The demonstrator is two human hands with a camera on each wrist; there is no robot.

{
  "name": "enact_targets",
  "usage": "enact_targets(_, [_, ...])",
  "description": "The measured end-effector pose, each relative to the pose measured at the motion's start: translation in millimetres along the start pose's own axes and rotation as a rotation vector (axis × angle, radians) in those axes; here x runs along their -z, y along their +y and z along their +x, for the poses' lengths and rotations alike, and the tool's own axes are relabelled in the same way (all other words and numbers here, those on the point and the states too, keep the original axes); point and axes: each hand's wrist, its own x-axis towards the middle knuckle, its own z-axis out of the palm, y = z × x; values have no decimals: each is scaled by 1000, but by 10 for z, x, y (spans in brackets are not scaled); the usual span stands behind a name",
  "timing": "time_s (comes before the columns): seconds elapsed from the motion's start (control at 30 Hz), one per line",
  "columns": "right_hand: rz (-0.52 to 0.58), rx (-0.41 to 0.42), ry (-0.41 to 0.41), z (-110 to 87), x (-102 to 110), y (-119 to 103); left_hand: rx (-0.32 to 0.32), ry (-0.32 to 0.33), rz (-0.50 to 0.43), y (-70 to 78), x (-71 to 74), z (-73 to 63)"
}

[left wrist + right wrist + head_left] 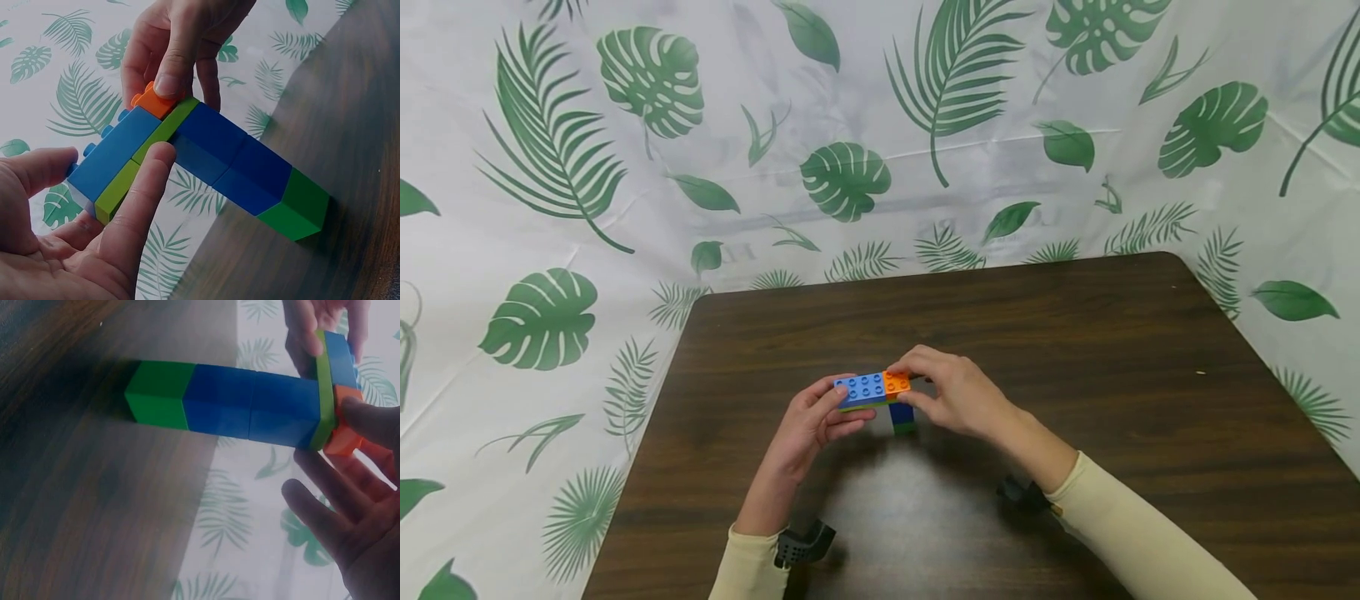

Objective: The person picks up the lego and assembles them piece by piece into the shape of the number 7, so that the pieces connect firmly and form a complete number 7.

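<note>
A toy brick build stands on the table like a post with an arm out to one side. Its foot is a green brick [297,206], with two dark blue bricks [219,400] stacked above. Across the top lies a lime-green flat brick [325,394], reaching out to the left. On that sit a long lighter blue brick [861,388] and a small orange brick [896,383], side by side. My left hand [808,421] pinches the overhanging blue end, thumb on top and fingers below. With thumb and fingers, my right hand [958,392] pinches the orange brick above the post.
The dark wood-grain table [1075,350] extends around the build. Behind it hangs a white cloth [737,108] printed with green leaves. A black wrist device [805,543] sits at the left wrist, and another wrist device [1022,493] at the right.
</note>
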Motion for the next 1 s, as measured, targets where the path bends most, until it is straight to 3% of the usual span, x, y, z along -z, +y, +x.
enact_targets(0.43, [-22,-22,16,-23,-29,23,-1,72,19,-40,-8,9])
enact_targets(0.77, [28,-16,34,-64,-74,57,-5,67,33,-41,-2,-7])
enact_targets(1.0, [21,10,55,-97,-92,84,-10,78,109,-40,25,-27])
